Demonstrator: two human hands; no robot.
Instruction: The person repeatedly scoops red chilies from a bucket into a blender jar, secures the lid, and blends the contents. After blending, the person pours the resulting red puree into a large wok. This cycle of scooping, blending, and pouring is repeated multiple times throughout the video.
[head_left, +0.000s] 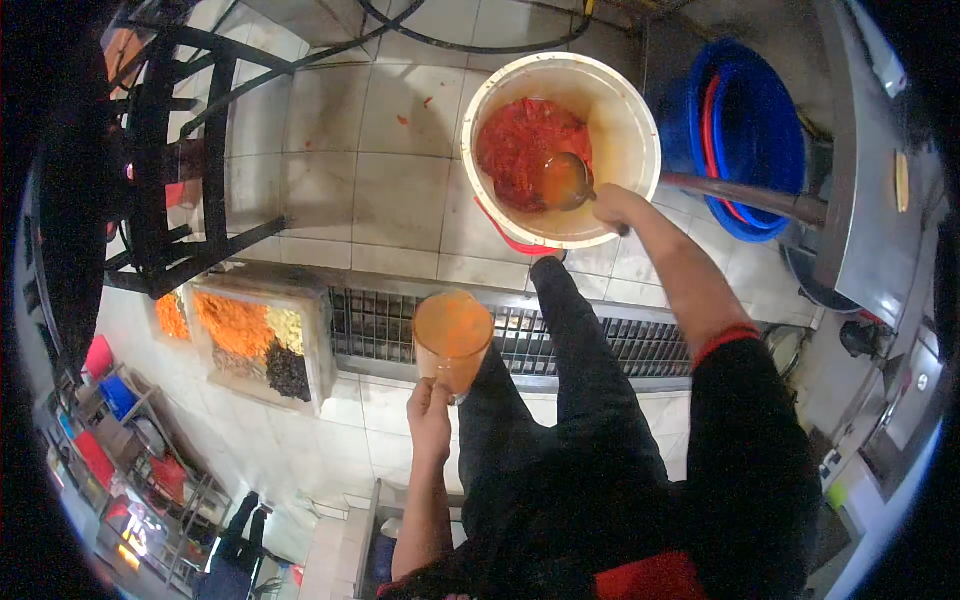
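Observation:
A large white plastic bucket (651, 142) stands on the tiled floor with a red, chunky mass and some liquid inside. Over its near right rim, my right hand (619, 206) grips a ladle (568, 181), whose bowl holds orange-brown liquid just above or in the red mass. My left hand (430, 409) is closed on the handle of a clear jug (454, 337), held upright above the floor grate and filled nearly to the top with orange liquid. The bucket's red handle (510, 234) hangs down on its near side.
A grated floor drain (379, 326) crosses under my legs. Left of it sit trays (322, 352) of orange, yellow and dark chopped food. A black metal frame (217, 150) stands at upper left, blue tubs (772, 142) at upper right, a hose above. Another person (236, 551) stands at lower left.

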